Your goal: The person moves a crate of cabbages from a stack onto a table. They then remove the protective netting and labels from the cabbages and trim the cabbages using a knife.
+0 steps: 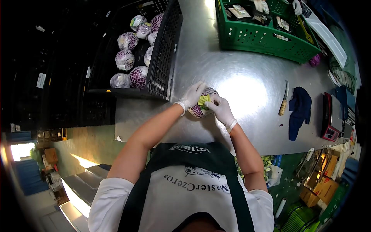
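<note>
On the metal table just ahead of me sits a purple cabbage (198,112) in white netting, with a yellow-green label or leaf (204,101) on its near side. My left hand (190,96), in a white glove, lies against the cabbage's left side with its fingers stretched out. From the right, my gloved right hand (222,110) touches the yellow-green piece, its thumb and fingertips pinched together at its edge. The black crate (160,65) at the upper left holds several netted purple cabbages (125,59).
A green crate (266,44) with packaged items stands at the upper right, and a gloved hand (296,7) of another person shows beside it. Farther right lie a wooden-handled knife (283,106), a dark blue cloth (300,112) and a red scale (331,133).
</note>
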`<state>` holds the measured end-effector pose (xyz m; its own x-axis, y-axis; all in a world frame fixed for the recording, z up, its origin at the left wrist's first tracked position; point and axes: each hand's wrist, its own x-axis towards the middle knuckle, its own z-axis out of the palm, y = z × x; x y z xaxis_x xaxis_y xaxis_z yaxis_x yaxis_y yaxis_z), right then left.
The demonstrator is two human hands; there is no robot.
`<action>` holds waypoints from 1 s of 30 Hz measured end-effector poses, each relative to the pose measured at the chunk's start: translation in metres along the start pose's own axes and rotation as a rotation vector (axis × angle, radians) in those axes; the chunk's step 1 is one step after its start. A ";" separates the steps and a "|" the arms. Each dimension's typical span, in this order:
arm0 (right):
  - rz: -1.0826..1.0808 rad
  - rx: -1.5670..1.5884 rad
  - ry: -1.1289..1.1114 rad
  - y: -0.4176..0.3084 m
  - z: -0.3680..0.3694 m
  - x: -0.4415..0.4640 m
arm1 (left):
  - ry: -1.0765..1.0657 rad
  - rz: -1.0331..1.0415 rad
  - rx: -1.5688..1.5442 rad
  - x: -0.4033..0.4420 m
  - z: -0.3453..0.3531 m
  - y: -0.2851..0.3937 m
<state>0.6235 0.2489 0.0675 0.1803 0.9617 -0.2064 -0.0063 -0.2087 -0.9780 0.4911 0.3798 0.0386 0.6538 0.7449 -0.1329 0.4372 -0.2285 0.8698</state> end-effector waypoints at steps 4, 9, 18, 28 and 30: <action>0.019 0.036 -0.071 -0.015 -0.004 -0.008 | 0.037 -0.066 -0.102 -0.013 0.001 0.011; -0.030 -0.331 -0.178 -0.020 -0.027 -0.017 | 0.064 0.416 0.166 -0.028 -0.011 0.032; -0.092 -0.297 -0.121 -0.009 -0.029 -0.021 | -0.391 0.652 0.370 -0.032 -0.036 0.054; -0.024 -0.358 -0.002 -0.010 -0.010 -0.015 | -0.227 0.495 0.719 -0.036 -0.021 0.062; -0.116 -0.337 -0.021 -0.018 -0.011 -0.024 | -0.103 0.344 0.679 -0.033 -0.016 0.057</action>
<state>0.6306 0.2273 0.0902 0.1407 0.9851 -0.0987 0.3384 -0.1416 -0.9303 0.4848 0.3523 0.0996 0.8613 0.5077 0.0197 0.4605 -0.7963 0.3922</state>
